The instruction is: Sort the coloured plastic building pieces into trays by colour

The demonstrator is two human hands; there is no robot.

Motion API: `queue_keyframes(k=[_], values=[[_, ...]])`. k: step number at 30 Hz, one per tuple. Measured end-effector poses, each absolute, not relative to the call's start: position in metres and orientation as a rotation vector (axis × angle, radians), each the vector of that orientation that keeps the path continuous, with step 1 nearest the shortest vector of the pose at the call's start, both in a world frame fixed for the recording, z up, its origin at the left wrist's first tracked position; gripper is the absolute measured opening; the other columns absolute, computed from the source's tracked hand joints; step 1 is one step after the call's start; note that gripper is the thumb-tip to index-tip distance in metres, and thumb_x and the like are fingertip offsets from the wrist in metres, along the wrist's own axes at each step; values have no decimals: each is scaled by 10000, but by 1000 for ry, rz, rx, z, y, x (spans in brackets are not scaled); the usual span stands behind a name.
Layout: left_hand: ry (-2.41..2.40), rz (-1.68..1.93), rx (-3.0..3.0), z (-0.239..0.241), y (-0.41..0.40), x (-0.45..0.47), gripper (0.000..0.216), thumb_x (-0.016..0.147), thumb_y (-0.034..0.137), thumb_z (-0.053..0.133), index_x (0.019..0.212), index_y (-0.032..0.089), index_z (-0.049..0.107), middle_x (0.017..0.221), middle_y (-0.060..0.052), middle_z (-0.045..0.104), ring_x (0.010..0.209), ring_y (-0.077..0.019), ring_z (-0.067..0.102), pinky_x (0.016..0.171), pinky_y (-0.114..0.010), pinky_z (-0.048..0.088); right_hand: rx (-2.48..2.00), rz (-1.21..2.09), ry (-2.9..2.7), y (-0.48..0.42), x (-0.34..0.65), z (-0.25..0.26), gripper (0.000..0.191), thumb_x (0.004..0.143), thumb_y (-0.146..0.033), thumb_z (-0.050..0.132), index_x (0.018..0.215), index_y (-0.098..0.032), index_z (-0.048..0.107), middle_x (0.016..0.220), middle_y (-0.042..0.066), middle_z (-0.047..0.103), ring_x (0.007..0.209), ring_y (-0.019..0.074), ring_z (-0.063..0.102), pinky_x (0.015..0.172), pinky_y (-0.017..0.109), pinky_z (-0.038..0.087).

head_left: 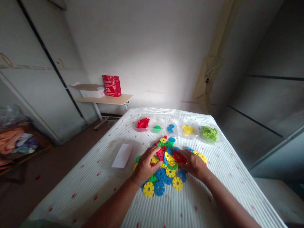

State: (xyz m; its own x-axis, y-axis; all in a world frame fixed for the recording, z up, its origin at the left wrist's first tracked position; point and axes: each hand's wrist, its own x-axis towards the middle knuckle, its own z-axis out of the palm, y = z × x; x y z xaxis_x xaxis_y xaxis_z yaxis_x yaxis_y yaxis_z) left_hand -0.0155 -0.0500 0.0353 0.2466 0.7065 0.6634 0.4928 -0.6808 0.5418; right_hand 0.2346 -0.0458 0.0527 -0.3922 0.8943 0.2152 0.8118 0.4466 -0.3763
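A heap of notched plastic disc connectors (170, 171) in yellow, blue, green and red lies on the white ribbed cloth. At its left side, my left hand (147, 161) has thumb and fingers around a red plastic piece (160, 154) with square openings. My right hand (194, 162) reaches in from the right, its fingers closed on red plastic pieces (179, 156); the fingertips are partly hidden. Beyond the heap is a row of clear plastic boxes: red pieces (142, 123), green discs (157, 128), blue discs (170, 128), yellow discs (187, 129) and light green pieces (209, 133).
A clear plastic tray with a white paper (122, 155) lies left of the heap. Past the table's far left corner, a small side table (104, 99) bears a white box (92, 92) and a red bag (112, 85). A wall stands behind.
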Motion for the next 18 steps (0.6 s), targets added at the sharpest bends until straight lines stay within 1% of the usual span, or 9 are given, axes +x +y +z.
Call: queue_keyframes(k=[2,3,5,8,12,15,18], values=[[1136,1372,2104,34,-49,-15,492,746,143,598,1216,225,479,1123,-61,612,868,-149,622,802,-293,520,-1349,369,-2225,-44,237,53,452,783,-283,590,1225,-211,533,1042,84,606,895,201,613,784,323,497],[1130,1362,2001,33,-48,-14,507,736,142,602,1220,225,476,1123,-58,613,847,-141,623,791,-287,522,-1314,395,-2171,-44,238,54,481,773,-278,604,1241,-216,516,1065,85,597,928,206,603,803,335,496],[1087,1343,1812,33,-47,-13,531,729,145,598,1236,222,460,1145,-63,602,851,-135,621,794,-286,519,-1277,435,-2085,-45,237,58,523,756,-279,626,1258,-221,493,1086,88,580,947,209,590,806,346,499],[980,1271,1635,35,-48,-9,575,721,164,600,1269,214,433,1166,-73,584,840,-127,612,788,-284,514,-1233,506,-2079,-48,230,66,476,754,-284,639,1207,-191,528,1056,96,571,912,203,585,792,340,500],[956,1209,1574,38,-50,-5,643,695,161,609,1303,206,404,1179,-86,569,819,-116,594,774,-276,508,-1189,524,-2151,-54,216,74,443,743,-235,651,1170,-169,552,1042,108,563,924,213,571,819,354,488],[968,1187,1573,38,-51,-2,655,686,145,603,1306,207,400,1194,-94,560,828,-120,593,781,-281,503,-1188,512,-2182,-58,206,77,450,746,-183,635,1185,-189,538,1072,105,550,954,212,568,835,353,487],[932,1179,1557,36,-51,-2,667,686,146,603,1313,207,387,1214,-105,542,839,-127,596,768,-282,505,-1189,505,-2204,-60,198,79,449,740,-164,632,1177,-203,537,1045,90,558,930,199,578,816,338,500]])
